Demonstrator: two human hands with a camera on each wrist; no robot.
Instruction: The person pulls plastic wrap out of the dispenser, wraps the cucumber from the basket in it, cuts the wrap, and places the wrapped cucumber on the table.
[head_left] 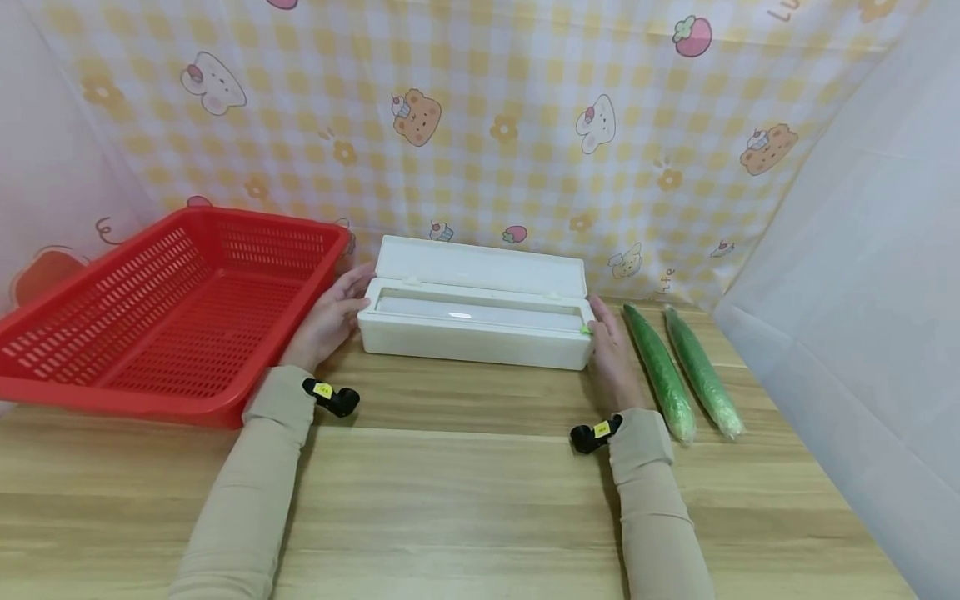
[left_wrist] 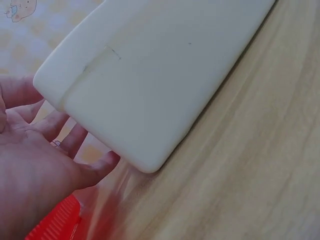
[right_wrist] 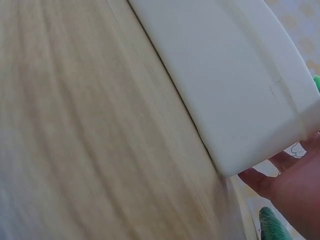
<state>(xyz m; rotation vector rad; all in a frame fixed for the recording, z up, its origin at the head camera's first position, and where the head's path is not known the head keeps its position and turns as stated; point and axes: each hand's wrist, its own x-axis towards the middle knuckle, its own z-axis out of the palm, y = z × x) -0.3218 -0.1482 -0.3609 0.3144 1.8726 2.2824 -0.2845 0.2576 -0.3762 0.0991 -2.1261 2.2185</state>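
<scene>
A long white cling film dispenser point(head_left: 474, 340) sits on the table with its hinged lid point(head_left: 480, 262) raised at the back. A small green piece point(head_left: 587, 330) shows at the right end of its top. My left hand point(head_left: 330, 321) holds the dispenser's left end, thumb near the front and fingers reaching toward the back. At the opposite end, my right hand point(head_left: 611, 354) holds it the same way. The left wrist view shows the fingers of the left hand point(left_wrist: 45, 150) spread along the end wall. In the right wrist view the right hand point(right_wrist: 295, 185) meets the lower corner.
A red plastic basket point(head_left: 225, 408) stands at the left, close beside the left forearm. Two cucumbers point(head_left: 660, 371) in clear wrap lie right of the right hand. Behind the wooden table point(head_left: 450, 508) hangs a yellow checked cloth point(head_left: 480, 100), with a white sheet point(head_left: 847, 275) at the right.
</scene>
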